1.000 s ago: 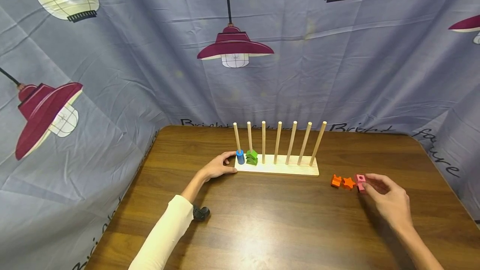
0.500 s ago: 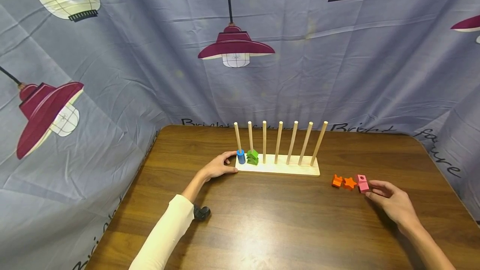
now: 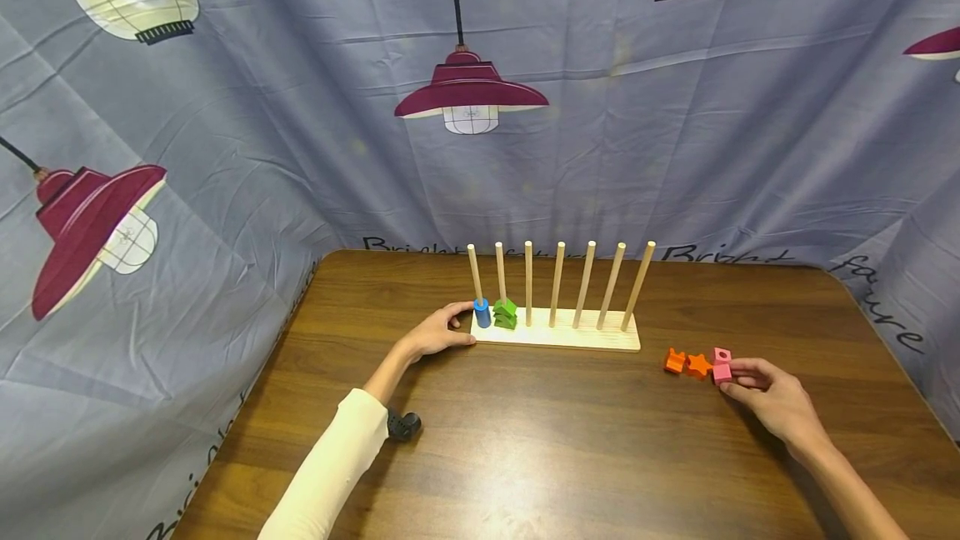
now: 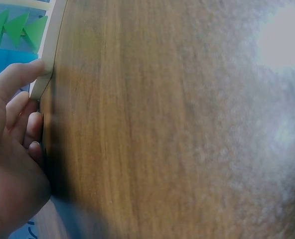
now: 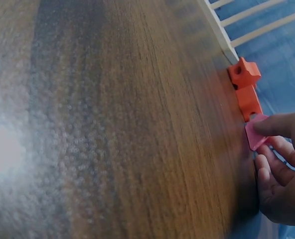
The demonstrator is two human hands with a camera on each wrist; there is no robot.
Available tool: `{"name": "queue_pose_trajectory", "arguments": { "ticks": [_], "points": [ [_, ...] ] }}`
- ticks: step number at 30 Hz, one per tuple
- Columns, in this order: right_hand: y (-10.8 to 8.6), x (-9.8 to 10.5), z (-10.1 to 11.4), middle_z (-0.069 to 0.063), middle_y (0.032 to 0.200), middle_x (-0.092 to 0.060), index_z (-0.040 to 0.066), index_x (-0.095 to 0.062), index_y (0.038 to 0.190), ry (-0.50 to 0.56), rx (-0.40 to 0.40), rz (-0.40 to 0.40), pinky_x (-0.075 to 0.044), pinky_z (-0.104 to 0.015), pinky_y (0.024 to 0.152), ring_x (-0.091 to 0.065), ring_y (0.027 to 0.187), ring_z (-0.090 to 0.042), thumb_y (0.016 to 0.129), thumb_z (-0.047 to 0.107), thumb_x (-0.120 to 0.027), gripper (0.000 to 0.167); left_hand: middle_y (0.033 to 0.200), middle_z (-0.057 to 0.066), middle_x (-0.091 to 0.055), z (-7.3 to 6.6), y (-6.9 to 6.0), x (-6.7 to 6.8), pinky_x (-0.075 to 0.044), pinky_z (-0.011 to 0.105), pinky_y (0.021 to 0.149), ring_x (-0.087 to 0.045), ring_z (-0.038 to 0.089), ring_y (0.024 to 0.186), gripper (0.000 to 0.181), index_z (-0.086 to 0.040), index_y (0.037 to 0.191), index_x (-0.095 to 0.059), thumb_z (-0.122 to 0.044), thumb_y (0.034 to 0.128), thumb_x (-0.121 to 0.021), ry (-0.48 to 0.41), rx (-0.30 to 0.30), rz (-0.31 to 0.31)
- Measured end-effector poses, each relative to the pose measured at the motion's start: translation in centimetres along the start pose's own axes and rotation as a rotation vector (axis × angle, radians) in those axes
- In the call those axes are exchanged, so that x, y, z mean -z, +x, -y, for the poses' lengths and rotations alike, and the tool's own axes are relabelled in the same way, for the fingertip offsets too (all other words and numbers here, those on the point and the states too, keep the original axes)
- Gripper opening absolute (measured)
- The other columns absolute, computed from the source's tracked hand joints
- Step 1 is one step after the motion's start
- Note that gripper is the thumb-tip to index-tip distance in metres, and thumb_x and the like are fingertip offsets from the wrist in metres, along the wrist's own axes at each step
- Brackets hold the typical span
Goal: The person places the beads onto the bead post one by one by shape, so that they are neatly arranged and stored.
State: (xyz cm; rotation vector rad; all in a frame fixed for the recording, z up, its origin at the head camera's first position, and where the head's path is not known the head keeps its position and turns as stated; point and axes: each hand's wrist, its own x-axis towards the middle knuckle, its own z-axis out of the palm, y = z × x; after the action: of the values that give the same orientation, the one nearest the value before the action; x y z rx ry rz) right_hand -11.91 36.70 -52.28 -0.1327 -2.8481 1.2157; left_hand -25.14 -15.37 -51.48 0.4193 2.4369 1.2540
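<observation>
My left hand (image 3: pixel 435 333) holds the left end of a pale wooden peg board (image 3: pixel 562 340), its thumb on the front edge in the left wrist view. The board carries a row of several upright pegs. A blue cylinder (image 3: pixel 482 315) sits on the leftmost peg, and green zigzag pieces (image 3: pixel 505 315) sit on the one beside it. My right hand (image 3: pixel 780 405) pinches the nearer pink block (image 3: pixel 722 374); in the right wrist view the thumb covers part of this pink block (image 5: pixel 253 138). Just behind it lies another pink block (image 3: pixel 722 355) with a hole.
An orange star (image 3: pixel 698 367) and another orange piece (image 3: pixel 674 361) lie in a row left of the pink blocks. A black device (image 3: pixel 403 427) shows by the left wrist. Behind the wooden table (image 3: pixel 525 457) hangs a lamp-printed cloth (image 3: pixel 570 165).
My right hand drew back toward the right and front, then came left again. The nearer pink block shifted right, then back left beside the other. My left hand stayed on the board.
</observation>
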Motion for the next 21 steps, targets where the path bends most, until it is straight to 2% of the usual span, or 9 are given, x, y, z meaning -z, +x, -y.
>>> {"name": "queue_pose_trajectory", "arguments": {
  "ticks": [3, 5, 12, 15, 18, 21],
  "points": [
    [0.0, -0.2, 0.0, -0.019, 0.103, -0.068, -0.006, -0.063, 0.120, 0.001, 0.037, -0.018, -0.040, -0.018, 0.069, -0.049, 0.079, 0.015, 0.089, 0.021, -0.078, 0.044, 0.110, 0.006, -0.048, 0.0, 0.0, 0.0, -0.035, 0.035, 0.082, -0.042, 0.021, 0.099, 0.071, -0.012, 0.151, -0.045, -0.019, 0.0880, -0.077, 0.003, 0.001, 0.001],
    [0.0, -0.2, 0.0, -0.017, 0.101, -0.069, -0.006, -0.064, 0.119, -0.007, 0.046, -0.024, -0.040, -0.017, 0.068, -0.049, 0.079, 0.015, 0.089, 0.021, -0.078, 0.043, 0.110, 0.007, -0.048, 0.1, 0.1, 0.0, -0.035, 0.035, 0.083, -0.042, 0.021, 0.099, 0.071, -0.012, 0.151, -0.045, -0.019, 0.0880, -0.077, 0.003, -0.001, 0.000],
    [-0.3, 0.5, 0.5, -0.011, 0.095, -0.072, -0.003, -0.065, 0.117, -0.010, 0.008, -0.057, -0.039, -0.028, 0.072, -0.049, 0.077, 0.016, 0.090, 0.028, -0.077, 0.043, 0.110, 0.007, -0.047, -0.1, 0.0, 0.0, -0.035, 0.036, 0.082, -0.041, 0.022, 0.099, 0.071, -0.011, 0.151, -0.044, -0.019, 0.0889, -0.076, -0.002, -0.002, 0.009],
    [-0.4, 0.8, 1.2, 0.002, 0.088, -0.073, -0.001, -0.065, 0.116, 0.001, 0.016, -0.118, -0.037, -0.028, 0.071, -0.048, 0.077, 0.018, 0.090, 0.029, -0.077, 0.042, 0.110, 0.007, -0.048, -0.1, 0.0, 0.0, -0.035, 0.035, 0.082, -0.041, 0.021, 0.099, 0.071, -0.011, 0.151, -0.045, -0.019, 0.0884, -0.077, -0.004, -0.001, 0.004],
    [-0.4, 1.0, 2.3, 0.020, 0.082, -0.068, 0.001, -0.066, 0.113, 0.026, 0.043, -0.206, -0.037, -0.019, 0.066, -0.050, 0.076, 0.019, 0.088, 0.025, -0.079, 0.038, 0.108, 0.006, -0.048, -0.1, 0.0, 0.0, -0.035, 0.035, 0.082, -0.041, 0.021, 0.098, 0.071, -0.012, 0.151, -0.045, -0.019, 0.0881, -0.077, -0.005, -0.001, -0.001],
    [-0.2, 1.1, 4.1, 0.029, 0.083, -0.063, 0.001, -0.065, 0.110, 0.131, 0.071, -0.260, -0.041, -0.010, 0.065, -0.054, 0.077, 0.018, 0.086, 0.016, -0.080, 0.032, 0.108, 0.006, -0.048, 0.0, 0.0, 0.0, -0.035, 0.035, 0.082, -0.041, 0.021, 0.098, 0.071, -0.011, 0.151, -0.045, -0.019, 0.0879, -0.077, -0.001, -0.002, -0.003]
  ]
}}
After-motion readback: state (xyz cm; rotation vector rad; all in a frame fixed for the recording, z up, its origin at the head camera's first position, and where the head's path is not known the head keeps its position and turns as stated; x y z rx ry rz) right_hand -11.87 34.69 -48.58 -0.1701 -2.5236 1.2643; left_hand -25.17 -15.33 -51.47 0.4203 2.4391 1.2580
